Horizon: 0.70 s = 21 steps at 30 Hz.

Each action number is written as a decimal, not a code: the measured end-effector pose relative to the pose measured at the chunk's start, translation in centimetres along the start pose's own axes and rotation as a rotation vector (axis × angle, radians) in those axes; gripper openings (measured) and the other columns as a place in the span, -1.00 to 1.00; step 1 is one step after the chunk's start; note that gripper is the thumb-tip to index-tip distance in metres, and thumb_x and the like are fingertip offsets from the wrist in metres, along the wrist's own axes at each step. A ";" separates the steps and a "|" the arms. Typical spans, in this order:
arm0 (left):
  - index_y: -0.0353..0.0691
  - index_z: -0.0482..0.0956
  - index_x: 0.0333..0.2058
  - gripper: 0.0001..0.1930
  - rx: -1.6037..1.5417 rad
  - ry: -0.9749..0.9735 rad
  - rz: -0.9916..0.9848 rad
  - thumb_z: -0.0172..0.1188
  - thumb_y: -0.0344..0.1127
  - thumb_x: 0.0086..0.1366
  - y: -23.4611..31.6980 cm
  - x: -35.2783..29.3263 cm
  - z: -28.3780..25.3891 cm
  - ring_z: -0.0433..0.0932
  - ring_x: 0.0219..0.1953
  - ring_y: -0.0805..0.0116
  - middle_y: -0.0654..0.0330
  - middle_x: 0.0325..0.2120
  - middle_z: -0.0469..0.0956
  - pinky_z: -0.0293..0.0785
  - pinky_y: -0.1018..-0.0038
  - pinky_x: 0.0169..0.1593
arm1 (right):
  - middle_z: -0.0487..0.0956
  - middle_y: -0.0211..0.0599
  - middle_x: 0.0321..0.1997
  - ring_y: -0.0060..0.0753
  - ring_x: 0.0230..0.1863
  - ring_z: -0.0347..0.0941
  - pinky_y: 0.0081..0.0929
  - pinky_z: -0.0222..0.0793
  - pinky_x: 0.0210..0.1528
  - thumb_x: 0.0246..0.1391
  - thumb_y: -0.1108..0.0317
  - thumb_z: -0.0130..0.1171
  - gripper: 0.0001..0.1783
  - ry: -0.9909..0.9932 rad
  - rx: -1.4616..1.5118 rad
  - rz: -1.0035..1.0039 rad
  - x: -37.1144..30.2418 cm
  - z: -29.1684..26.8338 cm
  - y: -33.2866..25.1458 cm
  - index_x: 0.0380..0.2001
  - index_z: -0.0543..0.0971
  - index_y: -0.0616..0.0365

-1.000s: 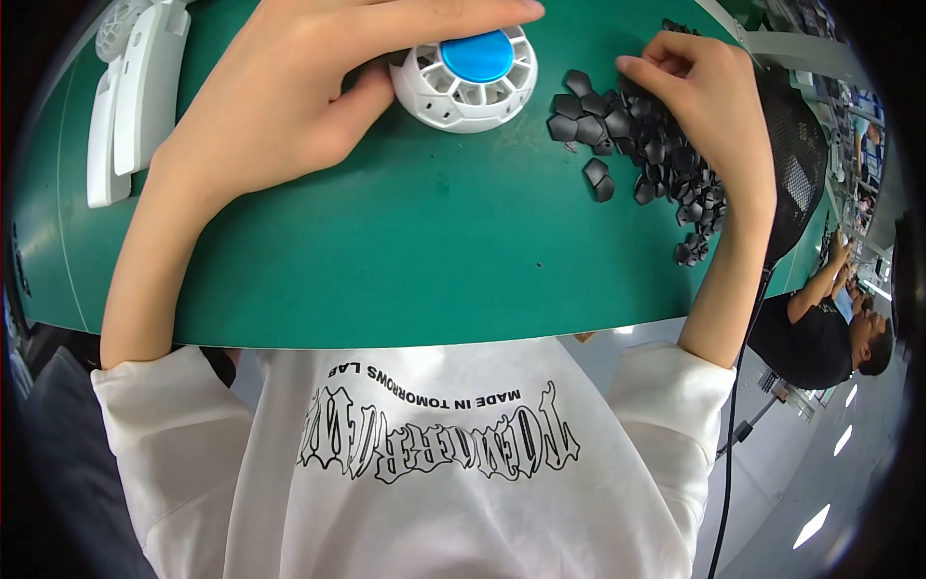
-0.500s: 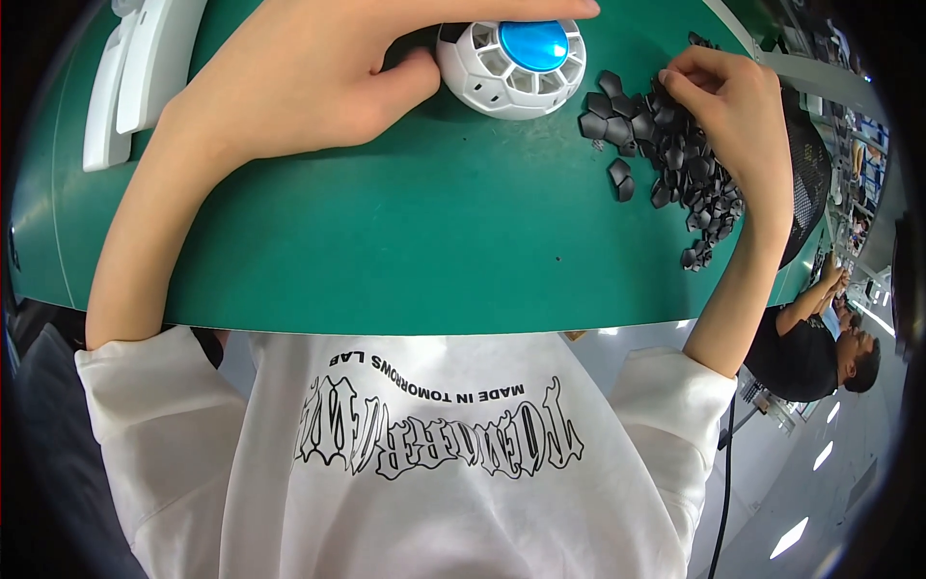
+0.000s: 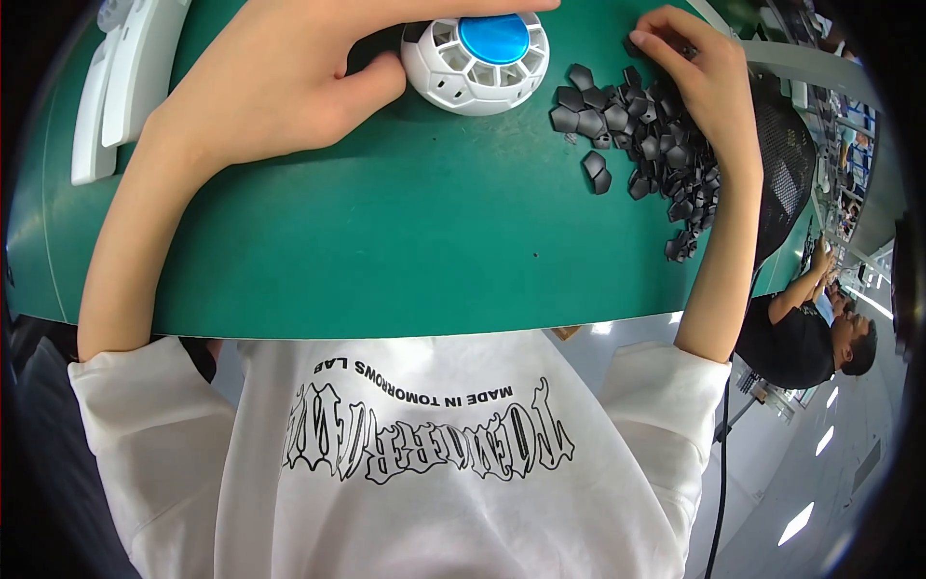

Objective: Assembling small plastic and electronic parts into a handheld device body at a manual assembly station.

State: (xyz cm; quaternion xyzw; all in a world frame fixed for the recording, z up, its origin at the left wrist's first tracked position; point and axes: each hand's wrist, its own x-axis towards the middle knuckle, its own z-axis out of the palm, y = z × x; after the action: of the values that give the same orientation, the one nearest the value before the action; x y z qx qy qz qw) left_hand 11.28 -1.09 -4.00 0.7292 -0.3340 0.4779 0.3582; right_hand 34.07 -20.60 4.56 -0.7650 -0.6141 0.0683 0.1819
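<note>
A white ball-shaped shell (image 3: 473, 85) with open cells round its side and a shiny blue disc (image 3: 494, 41) on top sits at the far middle of the table. My left hand (image 3: 275, 82) steadies it, thumb against its left side and index finger stretched along its far side; the other fingers are out of the picture. To the right lies a pile of small black angular tiles (image 3: 666, 145). Beyond its far edge, my right hand (image 3: 704, 82) pinches thumb and finger together, with a bit of a black tile showing at the fingertips.
White curved plastic parts (image 3: 145, 72) lie at the far left of the green table (image 3: 386, 251). A black mesh item (image 3: 786, 174) stands beside my right forearm. Off to the right sits another person in a black shirt (image 3: 796, 338); a black cable (image 3: 723, 482) hangs near my right sleeve.
My right hand has moved away from me, from over the tile pile to past its far edge. The left hand keeps its place on the shell; the whole view has shifted slightly.
</note>
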 end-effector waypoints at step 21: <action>-0.20 0.54 0.23 -0.29 0.166 -0.222 -0.272 0.15 -0.56 -0.02 4.2 2.2 -2.7 0.52 0.07 0.06 0.03 -0.08 0.61 0.31 0.15 0.21 | 0.59 -0.33 -0.56 -0.57 -0.57 0.51 -0.56 0.36 -0.46 0.10 0.40 0.23 -0.85 -0.114 -0.208 0.072 -0.6 -1.6 -3.2 -0.37 0.65 0.29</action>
State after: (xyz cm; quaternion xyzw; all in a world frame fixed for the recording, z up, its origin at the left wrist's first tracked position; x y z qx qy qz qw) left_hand 7.22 -1.30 -0.29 0.8429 -0.2291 0.3677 0.3192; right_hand 31.50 -20.86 7.15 -0.7960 -0.5995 0.0539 0.0637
